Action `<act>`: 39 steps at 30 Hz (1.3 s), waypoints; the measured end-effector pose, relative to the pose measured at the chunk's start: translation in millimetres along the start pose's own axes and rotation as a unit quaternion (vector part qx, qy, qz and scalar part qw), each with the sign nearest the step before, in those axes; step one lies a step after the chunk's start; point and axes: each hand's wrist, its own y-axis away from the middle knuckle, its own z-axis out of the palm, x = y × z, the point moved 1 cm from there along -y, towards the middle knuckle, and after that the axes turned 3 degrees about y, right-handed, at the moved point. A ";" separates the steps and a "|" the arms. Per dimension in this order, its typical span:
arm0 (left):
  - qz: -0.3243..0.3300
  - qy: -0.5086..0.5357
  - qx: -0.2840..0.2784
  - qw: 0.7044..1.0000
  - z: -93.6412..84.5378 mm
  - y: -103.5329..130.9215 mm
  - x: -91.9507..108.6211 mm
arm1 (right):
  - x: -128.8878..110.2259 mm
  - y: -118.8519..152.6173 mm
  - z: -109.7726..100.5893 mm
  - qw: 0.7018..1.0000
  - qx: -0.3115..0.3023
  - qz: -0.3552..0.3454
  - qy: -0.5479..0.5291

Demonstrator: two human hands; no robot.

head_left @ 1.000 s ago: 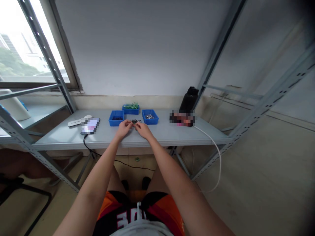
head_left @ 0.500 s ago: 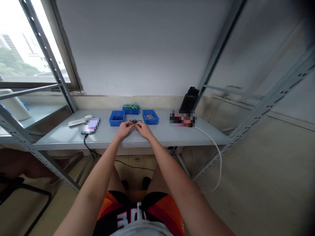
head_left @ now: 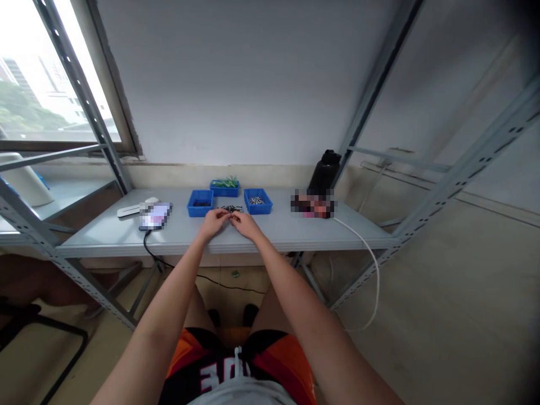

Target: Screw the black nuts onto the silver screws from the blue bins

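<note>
The left hand [head_left: 213, 222] and right hand [head_left: 246, 223] meet fingertip to fingertip over a table [head_left: 280, 229]. Whether either grip is closed on a piece, I cannot tell from here. Small dark pieces [head_left: 233, 208] lie loose on the tabletop, just beyond the fingertips. Farther out, a blue left tray [head_left: 200, 212] holds dark bits, a blue right tray [head_left: 259, 210] holds small light and dark pieces, and a blue back tray [head_left: 225, 192] holds green strips [head_left: 228, 181]. Nothing visible shows how many pieces are finished; plenty remain loose.
</note>
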 end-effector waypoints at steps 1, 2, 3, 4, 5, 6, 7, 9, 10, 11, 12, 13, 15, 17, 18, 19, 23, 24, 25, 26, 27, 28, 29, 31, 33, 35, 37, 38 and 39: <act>0.001 0.000 -0.002 1.000 0.2 -0.2 -0.2 | 0.0 0.1 0.4 1.000 -0.001 -0.005 0.006; 0.003 -0.001 -0.002 1.000 0.4 -0.4 -0.6 | -0.1 0.1 0.6 1.000 -0.001 -0.008 0.009; 0.005 -0.001 0.000 1.000 0.7 -0.7 -1.2 | -0.4 0.2 0.6 1.000 -0.002 -0.008 0.009; 0.005 0.000 0.005 1.000 1.0 -1.0 -2.1 | -0.9 0.3 0.4 1.000 -0.002 -0.006 0.006; 0.003 0.003 0.010 1.000 1.4 -1.2 -3.1 | -1.5 0.4 0.0 1.000 0.000 -0.001 0.001; -0.002 0.009 0.014 1.000 1.8 -1.5 -4.2 | -2.2 0.5 -0.6 1.000 0.004 0.005 -0.005; -0.008 0.019 0.017 1.000 2.4 -1.7 -5.4 | -2.9 0.7 -1.3 1.000 0.010 0.012 -0.012; -0.025 0.042 0.013 0.999 3.6 -1.8 -7.5 | -4.2 0.9 -2.7 0.999 0.023 0.023 -0.023; -0.031 0.052 0.009 0.998 4.1 -1.8 -8.1 | -4.6 1.0 -3.2 0.999 0.028 0.026 -0.026; -0.033 0.056 0.005 0.998 4.4 -1.7 -8.4 | -4.8 1.1 -3.6 0.999 0.031 0.028 -0.028; -0.034 0.054 0.003 0.998 4.5 -1.6 -8.2 | -4.8 1.1 -3.7 0.999 0.034 0.030 -0.029; -0.033 0.048 0.004 0.998 4.3 -1.5 -7.7 | -4.7 1.0 -3.7 0.998 0.036 0.031 -0.031; -0.028 0.030 0.008 0.999 3.6 -1.3 -5.9 | -4.2 0.6 -3.5 0.998 0.040 0.030 -0.033; -0.024 0.017 0.008 1.000 2.7 -1.0 -3.4 | -3.7 0.2 -3.3 0.998 0.045 0.029 -0.035; -0.021 0.013 0.006 1.000 2.2 -0.9 -2.2 | -3.6 0.0 -3.3 0.998 0.047 0.029 -0.038; -0.017 0.010 0.004 1.000 1.8 -0.7 -1.0 | -3.4 -0.1 -3.3 0.998 0.049 0.030 -0.041; -0.007 0.004 -0.006 1.000 0.8 -0.3 1.4 | -2.5 -0.1 -3.5 0.996 0.058 0.031 -0.063; -0.006 0.005 -0.008 1.000 0.7 -0.3 1.2 | -2.1 -0.1 -3.3 0.995 0.061 0.030 -0.068; -0.004 0.005 -0.010 1.000 0.7 -0.4 0.8 | -1.5 -0.2 -3.0 0.995 0.063 0.030 -0.073; -0.002 0.005 -0.009 1.000 0.7 -0.5 0.1 | -0.8 -0.3 -2.6 0.995 0.062 0.029 -0.076; -0.002 0.005 -0.004 1.000 0.7 -0.6 -0.9 | -0.1 -0.5 -2.1 0.995 0.060 0.029 -0.079; -0.004 0.005 0.002 1.000 0.6 -0.9 -2.0 | 0.8 -0.8 -1.4 0.995 0.057 0.030 -0.079; -0.005 0.006 0.008 1.000 0.6 -1.1 -3.2 | 1.6 -1.1 -0.8 0.995 0.053 0.031 -0.079; -0.009 0.010 0.016 1.000 0.8 -1.9 -5.8 | 3.3 -2.1 0.3 0.996 0.046 0.032 -0.076; -0.013 0.011 0.021 1.000 0.9 -2.7 -8.3 | 4.8 -3.2 0.9 0.995 0.046 0.038 -0.077; -0.018 0.006 0.029 0.999 1.1 -3.6 -10.7 | 5.9 -4.0 0.9 0.994 0.051 0.051 -0.080; -0.019 0.000 0.035 0.999 1.4 -4.3 -12.8 | 6.1 -4.2 0.3 0.993 0.058 0.060 -0.081; -0.017 -0.001 0.037 0.999 1.7 -4.5 -13.6 | 5.8 -4.1 0.0 0.993 0.059 0.060 -0.080; -0.015 0.000 0.040 0.999 2.0 -4.6 -14.3 | 5.3 -3.9 -0.3 0.994 0.057 0.059 -0.077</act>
